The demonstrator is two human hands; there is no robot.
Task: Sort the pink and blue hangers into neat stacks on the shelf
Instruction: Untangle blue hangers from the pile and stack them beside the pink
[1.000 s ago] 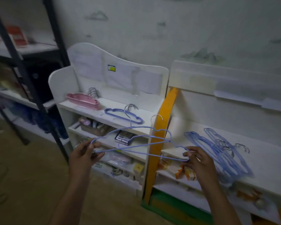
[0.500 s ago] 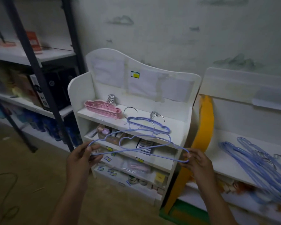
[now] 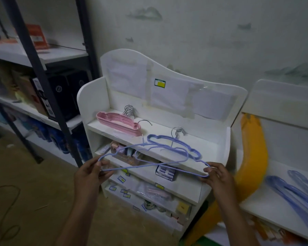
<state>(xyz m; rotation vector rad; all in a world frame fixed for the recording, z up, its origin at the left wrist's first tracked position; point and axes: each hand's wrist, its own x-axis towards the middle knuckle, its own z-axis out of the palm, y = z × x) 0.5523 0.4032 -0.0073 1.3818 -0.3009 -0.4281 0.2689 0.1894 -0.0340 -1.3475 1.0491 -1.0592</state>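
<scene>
White shelf (image 3: 167, 129) top tier: pink hanger stack (image 3: 118, 122) left, blue hanger stack (image 3: 174, 145) right, well apart.

Nothing legible anywhere, yellow-and-green sticker (image 3: 159, 83) on the white shelf unit's back panel (image 3: 174, 96) too blurred to read, small blue-bordered price tags (image 3: 121, 179) on the lower shelf edges unreadable, red card (image 3: 36, 36) on the metal rack just a smear

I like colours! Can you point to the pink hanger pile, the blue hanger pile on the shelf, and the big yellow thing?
Stack of pink plastic hangers (image 3: 118, 123), head view, top hanger.
Stack of blue plastic hangers (image 3: 174, 144), head view, upper edge.
Large yellow curved board (image 3: 254, 150), head view, middle.
</scene>
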